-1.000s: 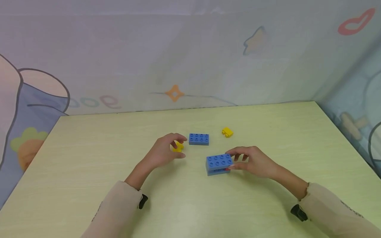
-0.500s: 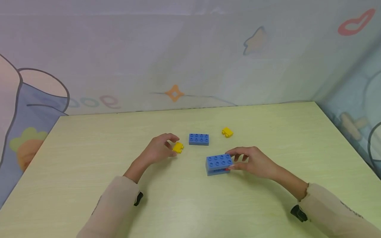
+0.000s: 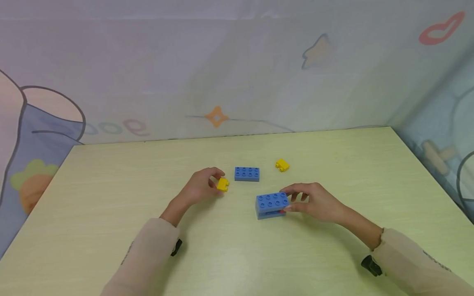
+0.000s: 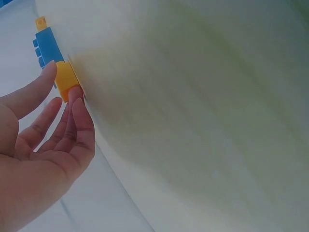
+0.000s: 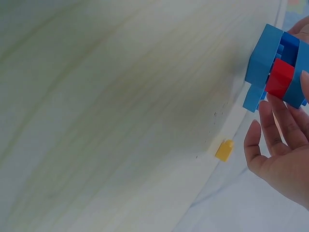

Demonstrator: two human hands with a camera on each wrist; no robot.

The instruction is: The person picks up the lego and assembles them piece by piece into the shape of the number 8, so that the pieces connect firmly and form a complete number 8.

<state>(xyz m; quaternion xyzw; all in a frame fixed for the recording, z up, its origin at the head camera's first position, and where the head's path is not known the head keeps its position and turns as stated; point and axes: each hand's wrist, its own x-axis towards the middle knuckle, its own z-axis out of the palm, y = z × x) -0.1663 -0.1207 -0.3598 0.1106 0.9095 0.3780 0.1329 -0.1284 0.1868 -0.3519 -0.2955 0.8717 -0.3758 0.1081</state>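
Observation:
My left hand (image 3: pixel 200 187) pinches a small yellow toy brick (image 3: pixel 222 184) between thumb and fingers, left of a loose blue brick. In the left wrist view the thumb lies on one side of that yellow brick (image 4: pixel 66 77) and fingertips on the other. My right hand (image 3: pixel 314 201) holds the right end of a stack of blue bricks (image 3: pixel 272 200), thumb at the near side and fingers behind. A red brick (image 5: pixel 280 78) sits sandwiched between the upper and lower blue bricks, as the right wrist view shows; the head view gives only a sliver of it.
The loose blue eight-stud brick (image 3: pixel 247 174) lies behind the stack, and another yellow brick (image 3: pixel 282 165) lies farther back to the right. The pale wooden table (image 3: pixel 148 164) ends at a printed cloth backdrop (image 3: pixel 166 74).
My left hand has drawn back leftward from over the yellow brick, then its fingers have come together on it, and the brick has turned slightly. The right hand stays on the stack.

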